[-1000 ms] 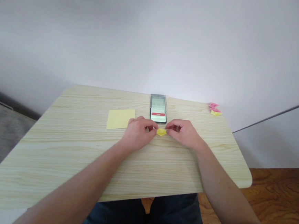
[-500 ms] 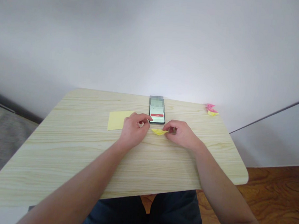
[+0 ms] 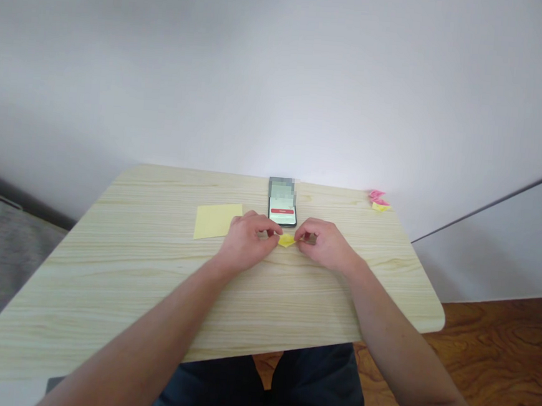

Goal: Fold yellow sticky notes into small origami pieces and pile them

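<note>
A small folded piece of yellow paper (image 3: 287,240) lies between my hands, just in front of the phone. My left hand (image 3: 248,239) pinches its left tip between thumb and forefinger. At the opposite tip, the fingers of my right hand (image 3: 323,242) are closed in a pinch too. The paper's outer ends are hidden by my fingertips. Beside my left hand rests a flat yellow sheet (image 3: 216,220), its right edge partly behind that hand. The phone (image 3: 282,215) lies face up with its screen lit.
Folded pink paper (image 3: 377,197) and a yellow folded piece (image 3: 381,207) sit at the far right corner of the pale wooden table (image 3: 153,269). A white wall (image 3: 281,78) stands along the table's back edge.
My left hand has moved right and closed on the paper's left tip, where it was apart before. My right hand keeps its pinch. The view has shifted slightly.
</note>
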The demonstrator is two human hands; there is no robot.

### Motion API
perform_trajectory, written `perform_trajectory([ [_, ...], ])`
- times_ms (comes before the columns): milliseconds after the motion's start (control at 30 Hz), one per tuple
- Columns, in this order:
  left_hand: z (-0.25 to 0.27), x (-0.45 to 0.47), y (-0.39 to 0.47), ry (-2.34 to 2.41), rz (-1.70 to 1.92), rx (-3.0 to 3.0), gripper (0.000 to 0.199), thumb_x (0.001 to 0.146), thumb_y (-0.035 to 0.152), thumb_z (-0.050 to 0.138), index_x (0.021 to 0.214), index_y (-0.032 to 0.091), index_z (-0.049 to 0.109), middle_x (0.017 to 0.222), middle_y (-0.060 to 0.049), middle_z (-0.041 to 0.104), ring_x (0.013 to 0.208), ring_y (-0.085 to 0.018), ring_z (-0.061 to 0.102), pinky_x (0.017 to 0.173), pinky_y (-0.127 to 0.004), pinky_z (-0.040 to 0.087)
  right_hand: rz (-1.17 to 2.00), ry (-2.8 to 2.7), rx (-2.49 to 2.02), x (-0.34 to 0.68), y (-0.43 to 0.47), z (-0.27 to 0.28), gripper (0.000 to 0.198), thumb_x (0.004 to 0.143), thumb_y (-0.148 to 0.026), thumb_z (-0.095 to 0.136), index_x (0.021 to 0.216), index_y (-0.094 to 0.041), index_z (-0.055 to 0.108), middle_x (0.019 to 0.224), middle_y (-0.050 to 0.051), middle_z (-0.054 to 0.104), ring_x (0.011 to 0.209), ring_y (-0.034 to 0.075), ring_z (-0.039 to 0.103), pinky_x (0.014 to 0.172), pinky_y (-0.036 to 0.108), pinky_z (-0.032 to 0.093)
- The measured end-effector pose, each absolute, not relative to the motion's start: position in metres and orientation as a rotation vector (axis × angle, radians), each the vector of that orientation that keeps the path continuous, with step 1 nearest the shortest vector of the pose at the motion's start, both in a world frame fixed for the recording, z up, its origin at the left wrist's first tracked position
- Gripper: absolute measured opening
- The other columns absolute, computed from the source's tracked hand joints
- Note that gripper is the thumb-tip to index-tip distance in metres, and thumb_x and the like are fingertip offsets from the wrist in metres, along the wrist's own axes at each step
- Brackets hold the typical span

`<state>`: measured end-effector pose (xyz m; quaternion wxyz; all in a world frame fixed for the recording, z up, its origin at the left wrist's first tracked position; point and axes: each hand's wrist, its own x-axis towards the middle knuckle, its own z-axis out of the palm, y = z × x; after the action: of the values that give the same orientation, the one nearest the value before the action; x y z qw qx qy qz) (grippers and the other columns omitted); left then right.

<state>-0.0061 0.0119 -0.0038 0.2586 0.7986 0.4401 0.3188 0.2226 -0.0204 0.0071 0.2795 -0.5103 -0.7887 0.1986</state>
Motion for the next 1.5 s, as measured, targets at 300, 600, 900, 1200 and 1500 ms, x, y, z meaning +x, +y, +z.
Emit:
perform_trajectory([
  [300,-0.009,-0.003,0.012,1.184,0.805,2.260,0.015,0.086,0.028,0.063,0.086,0.027,0.078,0.088,-0.001,0.077,0.092,-0.022,0.061,0.090,-0.039,0.045,0.544,-2.077,-1.406,0.214,-0.020,0.004,0.008,0.089,-0.028,0.070,0.092,-0.022,0.075,0.089,0.002,0.071,0.077,0.015,0.062,0.073,0.029,0.046],
  [600,-0.013,-0.004,0.015,1.160,0.838,2.248,0.015,0.087,0.029,0.063,0.089,0.028,0.078,0.088,0.001,0.077,0.093,-0.022,0.062,0.087,-0.038,0.046,0.489,-2.056,-1.447,0.209,-0.019,0.002,0.010,0.091,-0.027,0.067,0.094,-0.023,0.075,0.088,0.002,0.071,0.079,0.016,0.061,0.074,0.029,0.046],
  [900,-0.014,-0.004,0.015,1.166,0.840,2.291,0.014,0.087,0.028,0.064,0.089,0.028,0.078,0.089,0.001,0.078,0.093,-0.023,0.062,0.091,-0.041,0.044,0.570,-1.909,-1.522,0.216,-0.024,0.005,0.012,0.088,-0.021,0.063,0.091,-0.022,0.075,0.083,0.000,0.074,0.070,0.014,0.061,0.069,0.027,0.047],
  [1200,-0.015,-0.002,0.014,1.162,0.920,2.260,0.013,0.089,0.030,0.065,0.093,0.028,0.078,0.089,0.000,0.077,0.091,-0.022,0.063,0.089,-0.041,0.046,0.662,-1.713,-1.617,0.216,-0.020,-0.003,0.013,0.082,-0.022,0.067,0.086,-0.022,0.079,0.078,0.000,0.077,0.070,0.015,0.067,0.068,0.027,0.051],
  [1500,-0.015,-0.004,0.014,1.119,0.994,2.299,0.014,0.091,0.032,0.064,0.092,0.026,0.077,0.087,-0.001,0.075,0.089,-0.021,0.063,0.089,-0.041,0.045,0.562,-1.471,-1.775,0.325,-0.028,-0.005,0.015,0.078,-0.030,0.069,0.084,-0.021,0.080,0.073,0.001,0.075,0.067,0.016,0.065,0.063,0.026,0.047],
])
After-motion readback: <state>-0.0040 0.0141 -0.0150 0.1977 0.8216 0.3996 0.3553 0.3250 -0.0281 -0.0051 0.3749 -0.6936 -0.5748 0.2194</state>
